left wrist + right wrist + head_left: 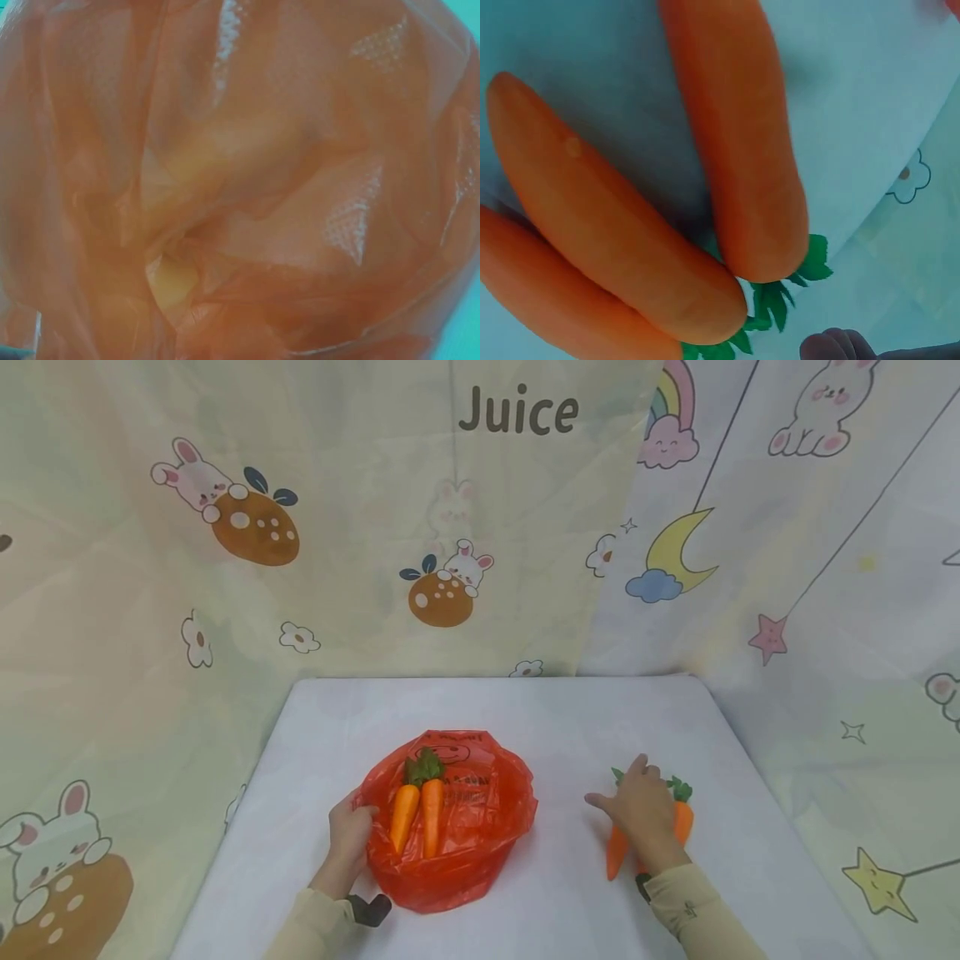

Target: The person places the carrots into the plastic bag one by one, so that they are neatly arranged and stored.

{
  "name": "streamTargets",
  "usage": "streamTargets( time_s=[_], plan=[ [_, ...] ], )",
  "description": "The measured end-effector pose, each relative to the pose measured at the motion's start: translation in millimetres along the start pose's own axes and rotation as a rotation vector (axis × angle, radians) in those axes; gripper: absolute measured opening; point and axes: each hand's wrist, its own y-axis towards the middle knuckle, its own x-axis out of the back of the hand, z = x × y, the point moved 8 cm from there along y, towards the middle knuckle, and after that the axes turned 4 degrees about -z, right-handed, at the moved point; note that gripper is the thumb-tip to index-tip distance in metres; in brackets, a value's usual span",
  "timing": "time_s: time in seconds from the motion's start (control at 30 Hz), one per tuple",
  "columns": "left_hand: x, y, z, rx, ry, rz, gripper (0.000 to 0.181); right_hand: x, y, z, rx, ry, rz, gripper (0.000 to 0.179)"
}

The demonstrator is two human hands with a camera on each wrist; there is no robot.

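Bag [457,885] sat on worktop [577,718], two carrots [432,818] inside; left hand [349,837] gripped its rim. Right hand [643,810], thumb spread wide, was over three loose carrots [615,214].

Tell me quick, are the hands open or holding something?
Left hand: closed, holding the red bag by its edge.
Right hand: open over the carrots, holding nothing.

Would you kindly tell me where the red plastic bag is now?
In the head view, the red plastic bag sits left of centre on the white table, its left rim held by the left hand.
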Motion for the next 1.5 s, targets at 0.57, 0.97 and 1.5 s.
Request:
streamTargets(
  time_s=[0.57,0.97,1.5],
  plan=[
    [-4.2,2.4,1.0,0.011,0.011,0.019,0.053,-33,-8.3,-20,0.021,0.076,0.179,0.052],
    [-3.6,0.6,1.4,0.025,0.009,0.021,0.055,-47,-17.9,-19,0.056,0.101,0.189,0.055],
    [-4.6,1.4,-0.2,0.009,0.010,0.011,0.054,-64,-15.5,-11,-0.026,0.392,0.291,0.079]
  ],
)
